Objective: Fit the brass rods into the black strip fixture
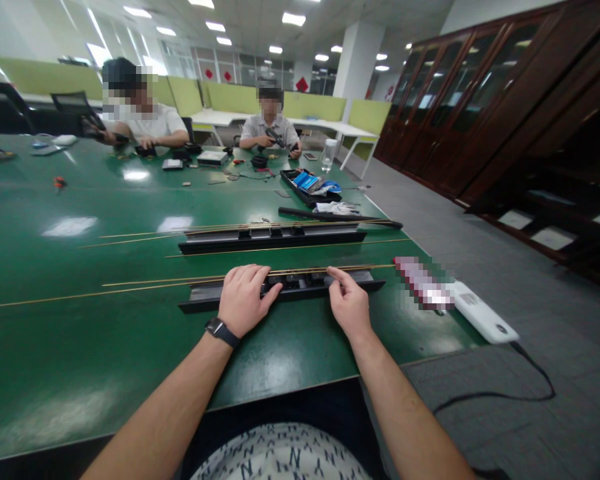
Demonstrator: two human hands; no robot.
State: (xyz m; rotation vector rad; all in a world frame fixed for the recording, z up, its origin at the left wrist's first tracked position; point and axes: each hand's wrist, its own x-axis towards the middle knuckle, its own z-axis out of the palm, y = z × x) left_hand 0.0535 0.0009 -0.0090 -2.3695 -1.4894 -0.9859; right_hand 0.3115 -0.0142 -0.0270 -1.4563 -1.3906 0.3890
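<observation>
Before me on the table lies a long black channel-shaped bar (200, 302) with a grey inner face and small dark blocks (293, 280) inside. Thin brass-coloured rods (180, 282) run lengthwise over it, sticking out far to the left. My left hand (244, 300), with a dark watch on its wrist, is closed over the bar's left half, fingers across the far edge and thumb toward the dark blocks. My right hand (349, 301) bends over the right half, index finger reaching to the rods and thumb close below it. Whatever sits between those fingertips is hidden.
A second channel bar (275, 241) with rods lies parallel behind. Farther back are a black strip (300, 213), white gloves (335, 209) and a black tray (305, 193). A phone (420, 280) and white power bank (483, 310) with cable lie right. Two people sit across the green table (105, 360).
</observation>
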